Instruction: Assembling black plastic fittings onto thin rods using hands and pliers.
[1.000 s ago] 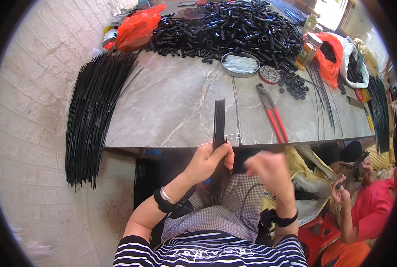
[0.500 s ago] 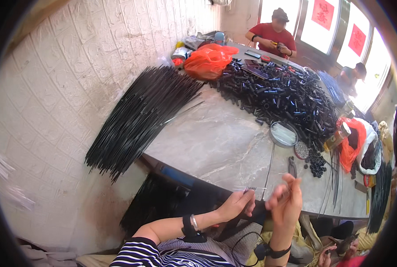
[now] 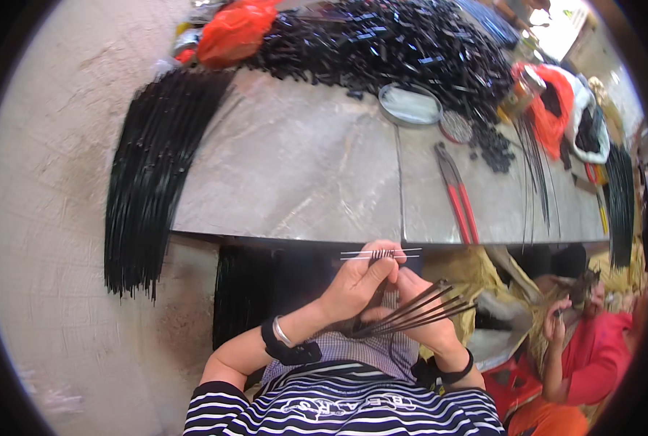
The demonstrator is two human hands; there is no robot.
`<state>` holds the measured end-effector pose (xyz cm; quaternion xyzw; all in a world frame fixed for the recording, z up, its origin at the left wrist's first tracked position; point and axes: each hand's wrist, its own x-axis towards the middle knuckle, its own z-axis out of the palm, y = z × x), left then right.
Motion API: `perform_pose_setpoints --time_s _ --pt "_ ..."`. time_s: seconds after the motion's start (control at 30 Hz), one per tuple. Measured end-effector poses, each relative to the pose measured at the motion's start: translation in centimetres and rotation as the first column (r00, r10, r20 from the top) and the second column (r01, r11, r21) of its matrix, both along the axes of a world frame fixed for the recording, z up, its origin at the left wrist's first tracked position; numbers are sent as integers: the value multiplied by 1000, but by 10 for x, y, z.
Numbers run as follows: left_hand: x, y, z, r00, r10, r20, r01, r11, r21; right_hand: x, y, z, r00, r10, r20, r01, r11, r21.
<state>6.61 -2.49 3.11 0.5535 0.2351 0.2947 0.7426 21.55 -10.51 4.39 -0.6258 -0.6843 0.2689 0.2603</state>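
Just below the table's near edge, my left hand (image 3: 357, 287) is closed in a pinch on thin pale wires (image 3: 411, 251), with a short row of black loops (image 3: 384, 254) across them. My right hand (image 3: 433, 320) is close against it, its fingers bent near the left fingertips. Several thin black strips (image 3: 433, 309) fan out across the right palm, and its thumb lies by them. Where the strips run between the two hands is partly hidden.
On the grey table (image 3: 288, 167) lie red-handled pliers (image 3: 457, 192), a round dish of pale sticks (image 3: 410, 104), small black parts (image 3: 492, 147), a large heap of black pieces (image 3: 382, 43) and a bundle of black rods (image 3: 157, 174). A person in red (image 3: 593, 356) sits at the right.
The view has tilted down. My right hand, raised and apart before, is now against my left. The fanned black strips now show clearly, and the pliers are in full view.
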Motion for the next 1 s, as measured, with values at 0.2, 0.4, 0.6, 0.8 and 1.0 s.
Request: perform_pose_setpoints --time_s 0.2,0.4,0.6,0.8,1.0 --pt "8 4 -3 991 -123 -48 124 992 17 -24 -13 -24 708 -172 -685 190 980 -50" --pt "7 2 -2 992 -114 -63 117 992 50 -34 -16 -22 654 -314 -688 301 943 -144" --pt "-10 -3 1 979 139 -149 -143 990 -18 -34 -8 -22 656 -279 -701 279 953 -118" --pt "-26 -2 2 974 165 -154 -166 986 3 -28 -5 -8 717 -273 -642 217 962 -167" --pt "-32 4 0 984 135 -114 -127 989 75 -30 -2 -13 591 -279 -757 195 960 -202"
